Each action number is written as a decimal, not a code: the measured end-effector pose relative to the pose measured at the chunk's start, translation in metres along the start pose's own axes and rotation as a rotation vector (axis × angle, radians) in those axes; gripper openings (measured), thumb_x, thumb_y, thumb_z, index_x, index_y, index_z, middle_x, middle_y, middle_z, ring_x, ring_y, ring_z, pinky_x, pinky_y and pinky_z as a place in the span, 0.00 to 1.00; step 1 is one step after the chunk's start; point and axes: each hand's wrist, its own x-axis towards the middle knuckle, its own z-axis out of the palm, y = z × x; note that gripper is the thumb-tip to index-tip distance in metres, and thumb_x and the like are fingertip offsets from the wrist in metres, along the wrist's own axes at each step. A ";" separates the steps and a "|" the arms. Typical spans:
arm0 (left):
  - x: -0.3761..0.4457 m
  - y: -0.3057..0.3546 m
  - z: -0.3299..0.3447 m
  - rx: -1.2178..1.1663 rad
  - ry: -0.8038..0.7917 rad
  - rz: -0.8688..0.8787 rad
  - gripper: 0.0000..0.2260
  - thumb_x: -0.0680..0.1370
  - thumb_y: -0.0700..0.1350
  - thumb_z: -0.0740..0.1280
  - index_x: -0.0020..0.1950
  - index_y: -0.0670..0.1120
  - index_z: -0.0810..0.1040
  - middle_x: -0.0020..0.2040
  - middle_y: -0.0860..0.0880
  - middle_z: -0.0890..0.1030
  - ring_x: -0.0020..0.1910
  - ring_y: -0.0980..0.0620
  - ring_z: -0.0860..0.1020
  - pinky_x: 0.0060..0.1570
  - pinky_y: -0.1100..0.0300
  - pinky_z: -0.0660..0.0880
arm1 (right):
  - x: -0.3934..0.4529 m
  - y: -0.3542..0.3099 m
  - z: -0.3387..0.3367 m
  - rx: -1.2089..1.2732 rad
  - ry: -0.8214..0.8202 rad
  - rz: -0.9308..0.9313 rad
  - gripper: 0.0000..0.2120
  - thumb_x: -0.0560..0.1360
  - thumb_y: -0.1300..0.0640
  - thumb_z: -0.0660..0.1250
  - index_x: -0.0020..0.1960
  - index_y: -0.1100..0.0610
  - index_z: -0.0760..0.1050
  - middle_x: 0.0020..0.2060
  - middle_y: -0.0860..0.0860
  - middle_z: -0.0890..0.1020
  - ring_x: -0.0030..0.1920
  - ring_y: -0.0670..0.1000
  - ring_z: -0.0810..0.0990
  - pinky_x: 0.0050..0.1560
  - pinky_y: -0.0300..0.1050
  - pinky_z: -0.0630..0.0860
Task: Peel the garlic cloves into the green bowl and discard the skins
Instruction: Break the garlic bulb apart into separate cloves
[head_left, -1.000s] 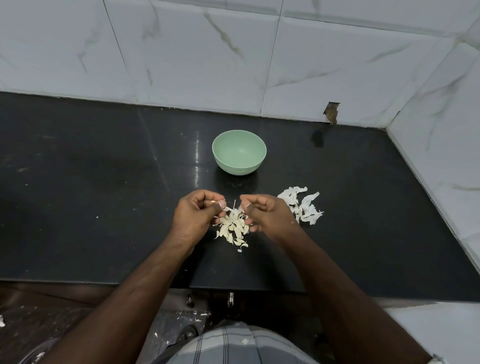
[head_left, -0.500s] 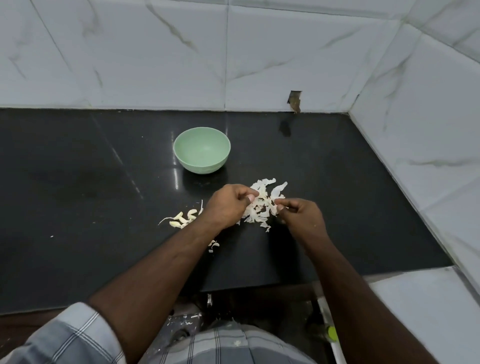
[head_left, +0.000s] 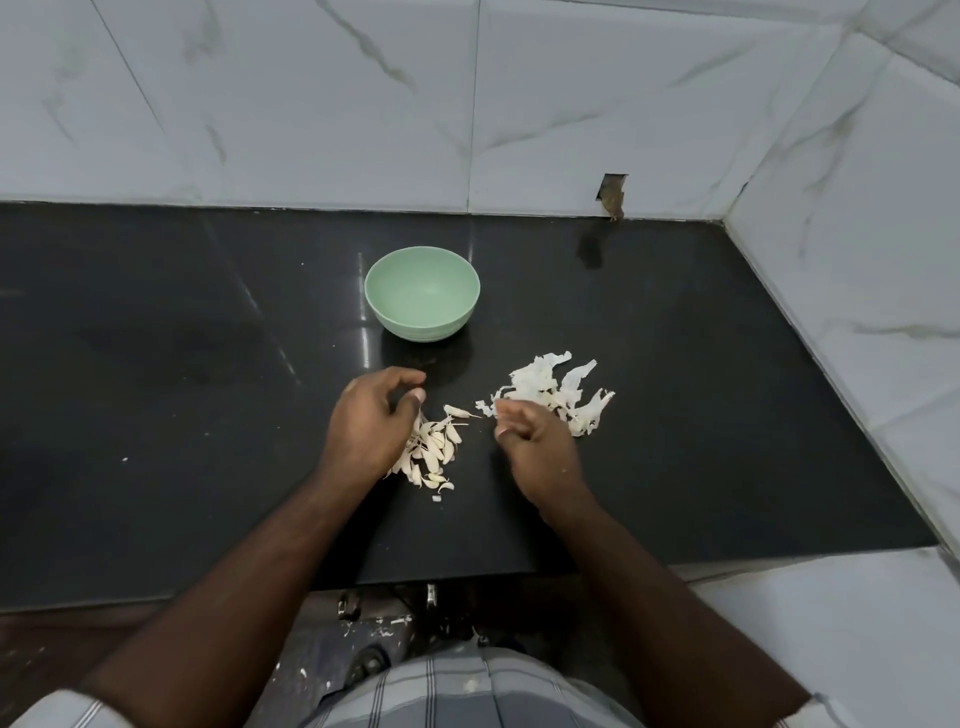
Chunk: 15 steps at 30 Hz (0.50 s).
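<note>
Head view: left hand (head_left: 371, 423) hovered loosely curled over garlic cloves (head_left: 431, 449) mid-frame; right hand (head_left: 524, 436), cannot tell. Probably light, slippery; best pinched at tips.

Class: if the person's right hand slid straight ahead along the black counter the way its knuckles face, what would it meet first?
Most likely the pile of white papery garlic skins: the right hand sits at its near edge, possibly touching already; depth is unclear.
</note>
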 end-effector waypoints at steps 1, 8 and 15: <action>-0.003 -0.008 -0.003 0.003 0.016 0.002 0.11 0.79 0.46 0.69 0.60 0.52 0.83 0.54 0.57 0.82 0.54 0.54 0.78 0.56 0.57 0.73 | 0.004 -0.002 -0.005 -0.008 0.057 -0.005 0.14 0.77 0.65 0.67 0.60 0.54 0.80 0.48 0.38 0.82 0.50 0.37 0.81 0.62 0.43 0.77; -0.019 -0.037 -0.001 -0.019 0.022 0.043 0.14 0.79 0.45 0.70 0.65 0.49 0.80 0.59 0.54 0.81 0.61 0.56 0.76 0.61 0.53 0.75 | 0.014 -0.012 0.017 0.171 -0.046 0.053 0.17 0.77 0.69 0.66 0.61 0.55 0.79 0.56 0.48 0.84 0.57 0.46 0.82 0.63 0.49 0.78; -0.019 -0.042 0.009 -0.038 -0.039 0.064 0.15 0.82 0.45 0.65 0.70 0.48 0.76 0.68 0.53 0.77 0.73 0.53 0.69 0.70 0.48 0.70 | 0.019 -0.015 0.019 -0.278 0.081 -0.196 0.13 0.77 0.61 0.68 0.60 0.54 0.81 0.54 0.47 0.85 0.54 0.43 0.82 0.61 0.36 0.74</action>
